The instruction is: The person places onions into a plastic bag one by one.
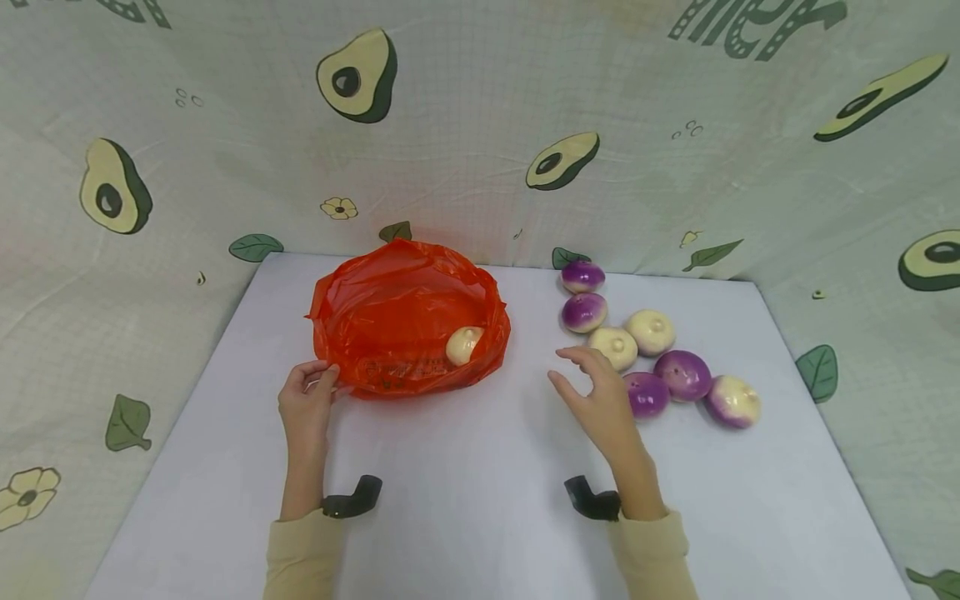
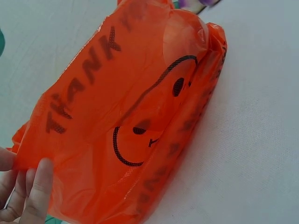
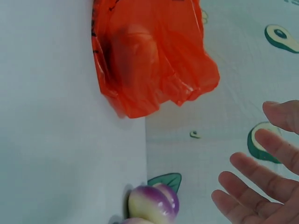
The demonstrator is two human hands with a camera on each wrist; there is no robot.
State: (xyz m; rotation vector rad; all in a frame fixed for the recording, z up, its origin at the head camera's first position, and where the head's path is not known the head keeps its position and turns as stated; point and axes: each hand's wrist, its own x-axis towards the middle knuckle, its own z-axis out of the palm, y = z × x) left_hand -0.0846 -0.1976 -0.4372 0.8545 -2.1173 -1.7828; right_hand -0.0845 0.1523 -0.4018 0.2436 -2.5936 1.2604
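A red plastic bag (image 1: 330,325) lies with its mouth spread wide on the left half of the table. Inside it, toward the right, rests a pale turnip (image 1: 463,345). My left hand (image 1: 309,400) pinches the bag's near left rim between thumb and fingers, and the left wrist view shows printed lettering and a face on the bag's side. Over the table, my right hand (image 1: 603,408) holds nothing; its fingers are spread apart in the right wrist view. Just beyond it sit white turnips (image 1: 651,332) and purple turnips (image 1: 682,375), partly hidden by the hand.
Two more purple turnips (image 1: 583,312) stand near the back edge of the white table (image 1: 465,483). A purple and white turnip (image 1: 733,402) is rightmost in the group. Behind the table hangs a cloth (image 1: 465,100) printed with avocados.
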